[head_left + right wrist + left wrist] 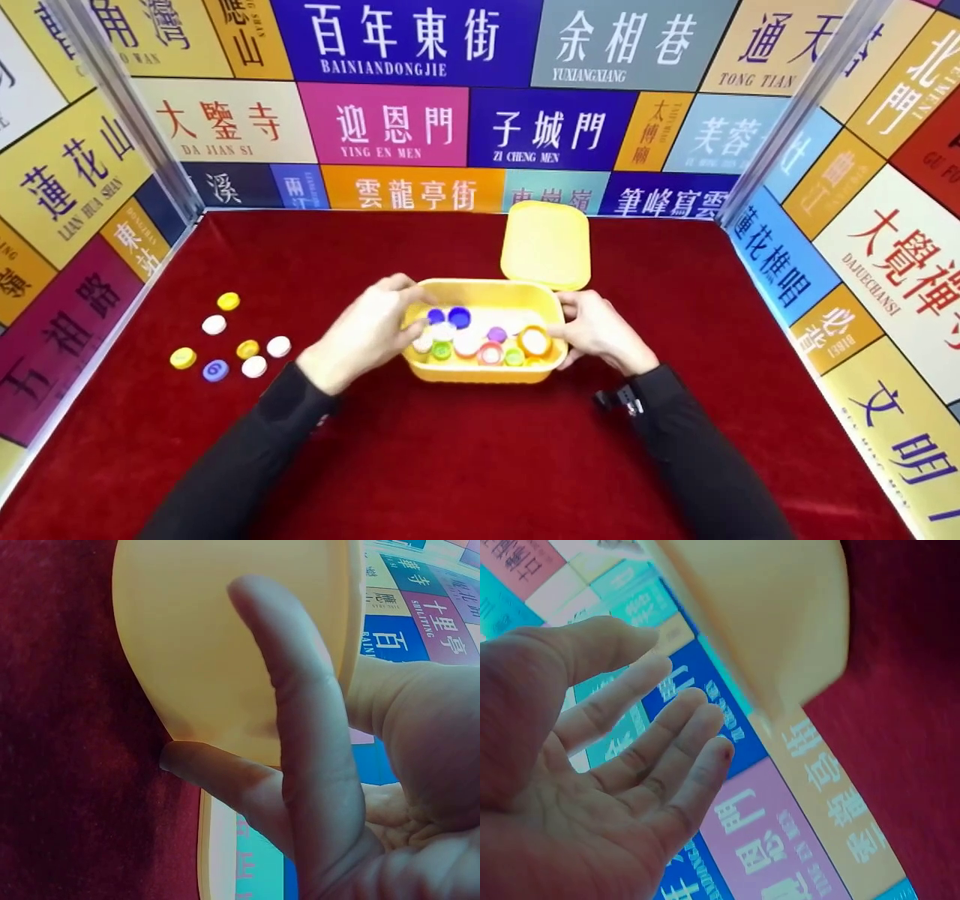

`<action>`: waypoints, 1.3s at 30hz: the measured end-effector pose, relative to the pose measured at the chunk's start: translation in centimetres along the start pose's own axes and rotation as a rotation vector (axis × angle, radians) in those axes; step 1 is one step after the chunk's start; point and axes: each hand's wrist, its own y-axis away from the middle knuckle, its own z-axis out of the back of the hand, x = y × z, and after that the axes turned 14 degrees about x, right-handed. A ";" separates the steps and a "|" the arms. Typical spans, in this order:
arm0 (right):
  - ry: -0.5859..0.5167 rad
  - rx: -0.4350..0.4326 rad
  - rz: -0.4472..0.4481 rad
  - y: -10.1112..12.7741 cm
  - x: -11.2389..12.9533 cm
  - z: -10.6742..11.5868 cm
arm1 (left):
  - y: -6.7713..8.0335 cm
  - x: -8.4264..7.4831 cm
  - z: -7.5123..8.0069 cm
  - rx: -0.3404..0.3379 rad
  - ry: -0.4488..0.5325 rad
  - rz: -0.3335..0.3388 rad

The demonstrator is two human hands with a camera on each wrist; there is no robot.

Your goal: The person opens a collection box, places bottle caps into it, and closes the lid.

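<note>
Right hand grips the right end of the yellow box, left hand loosely bent at its left end, fingers holding nothing; box probably best kept level and steady so the mixed round caps inside don't slide. Loose caps lie left of the box on the red tabletop, yellow lid just beyond it.

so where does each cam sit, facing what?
Head: on the head, facing forward-down at the yellow rectangular box; left hand, right hand and black sleeves show.
Left wrist: on that wrist, facing past the palm to the box's outside; left hand shows.
Right wrist: on that wrist, facing the box's outside; right hand shows.
Both wrist views share box, red velvety cloth.
</note>
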 end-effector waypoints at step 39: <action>0.016 -0.012 -0.005 0.0 -0.1 0.0 | 10.6 5.3 0.4 0.237 -0.023 0.143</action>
